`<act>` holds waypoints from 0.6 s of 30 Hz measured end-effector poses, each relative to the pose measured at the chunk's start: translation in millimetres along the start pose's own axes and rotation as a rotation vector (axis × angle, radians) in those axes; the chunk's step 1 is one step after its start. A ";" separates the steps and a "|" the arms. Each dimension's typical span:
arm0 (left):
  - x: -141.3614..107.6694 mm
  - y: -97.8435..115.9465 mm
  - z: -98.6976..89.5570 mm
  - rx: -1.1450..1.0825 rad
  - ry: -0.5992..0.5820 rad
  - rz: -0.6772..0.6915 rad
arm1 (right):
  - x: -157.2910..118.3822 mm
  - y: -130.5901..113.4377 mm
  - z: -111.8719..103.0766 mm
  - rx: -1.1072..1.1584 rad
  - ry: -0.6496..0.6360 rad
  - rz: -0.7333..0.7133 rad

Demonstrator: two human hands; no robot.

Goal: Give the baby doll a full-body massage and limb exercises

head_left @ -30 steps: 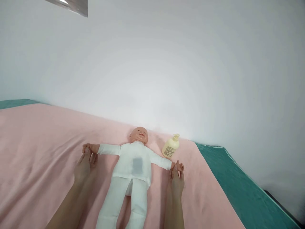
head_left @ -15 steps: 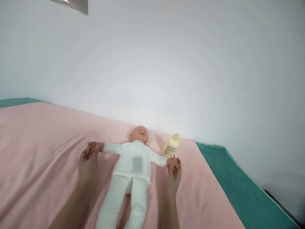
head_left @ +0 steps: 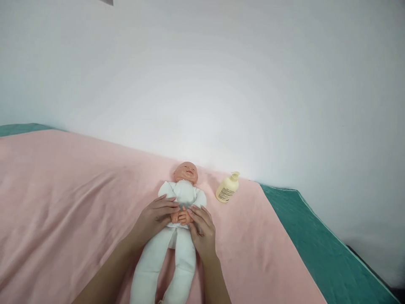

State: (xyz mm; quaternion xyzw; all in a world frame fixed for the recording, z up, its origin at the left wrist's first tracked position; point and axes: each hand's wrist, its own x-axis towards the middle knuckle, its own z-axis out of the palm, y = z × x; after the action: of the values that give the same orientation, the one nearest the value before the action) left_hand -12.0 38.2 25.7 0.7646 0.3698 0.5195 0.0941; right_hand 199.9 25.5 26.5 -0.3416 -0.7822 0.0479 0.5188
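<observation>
A baby doll (head_left: 185, 192) in white clothes lies on its back, its head toward the wall and both arms folded in over the belly. My left hand (head_left: 156, 215) lies across one doll forearm, fingers on top and thumb below. On the other side my right hand (head_left: 204, 230) grips the second forearm in the same way. Between my hands the doll's small hands (head_left: 181, 217) sit side by side. My fingers partly cover its sleeves and the grey patch on its shirt.
A pale yellow pump bottle (head_left: 228, 188) stands to the right of the doll. Pink cloth (head_left: 259, 240) with soft wrinkles lies under everything, over a green cover (head_left: 316, 236) showing at the right. A white wall (head_left: 202, 84) rises behind.
Both my hands have moved inward, bringing the doll's arms from stretched out sideways to folded over its belly. The bottle has stayed in place.
</observation>
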 end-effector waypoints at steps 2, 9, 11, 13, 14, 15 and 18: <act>0.4 -0.6 0.2 0.019 -0.013 0.035 | 0.2 -0.2 0.7 -0.009 -0.010 -0.005; 0.5 7.6 -14.0 -0.185 0.103 -0.337 | 3.0 -6.1 -5.3 0.124 0.252 0.389; 2.4 10.6 -21.9 -0.280 0.284 -0.528 | 6.2 -2.1 -13.7 0.180 0.465 0.569; 4.0 10.0 -29.0 -0.335 0.492 -0.671 | 6.6 8.9 -24.2 0.235 0.667 0.683; 3.9 7.7 -31.9 -0.340 0.597 -0.736 | 4.9 16.9 -29.6 0.280 0.747 0.731; 3.0 3.9 -34.4 -0.330 0.695 -0.800 | 1.8 26.1 -34.6 0.331 0.806 0.787; -5.9 -15.0 -39.0 -0.316 0.875 -0.949 | -13.0 54.8 -46.1 0.546 0.862 0.988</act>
State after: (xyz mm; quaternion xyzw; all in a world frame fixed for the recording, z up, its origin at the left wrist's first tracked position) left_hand -53.8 35.6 30.8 0.2144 0.5899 0.7321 0.2646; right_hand 268.3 46.8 14.0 -0.5027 -0.2212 0.3323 0.7667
